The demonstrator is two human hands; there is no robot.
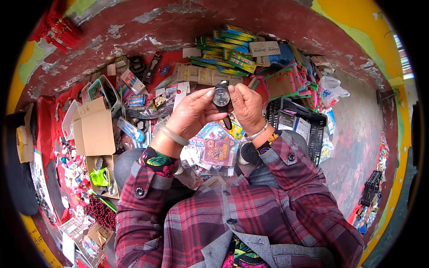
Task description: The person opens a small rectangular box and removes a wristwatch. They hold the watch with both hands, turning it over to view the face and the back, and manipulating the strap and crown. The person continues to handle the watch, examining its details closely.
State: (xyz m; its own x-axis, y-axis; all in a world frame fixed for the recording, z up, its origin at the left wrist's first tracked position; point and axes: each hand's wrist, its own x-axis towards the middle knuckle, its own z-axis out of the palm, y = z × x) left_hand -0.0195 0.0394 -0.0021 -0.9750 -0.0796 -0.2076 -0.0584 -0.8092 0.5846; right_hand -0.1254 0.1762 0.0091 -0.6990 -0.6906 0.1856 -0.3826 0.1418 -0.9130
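Observation:
A black wristwatch point(221, 97) with a dark round face is held up between both hands at the middle of the view. My left hand point(194, 110) pinches the watch from its left side, thumb near the case. On the other side my right hand point(248, 107) grips it by the strap and case edge, thumb raised. Part of the dark strap hangs down below the fingers. Beneath the hands, between my knees, lies a pile of small flat packets point(219, 152), a reddish one on top.
An opened cardboard box point(94, 129) stands to the left, near white and green plastic baskets point(103, 91). A black plastic crate point(316, 129) is at my right. Stacked yellow-green and blue boxes point(228, 49) lie against the peeling red wall point(187, 27). Dark red beads point(99, 212) lie at lower left.

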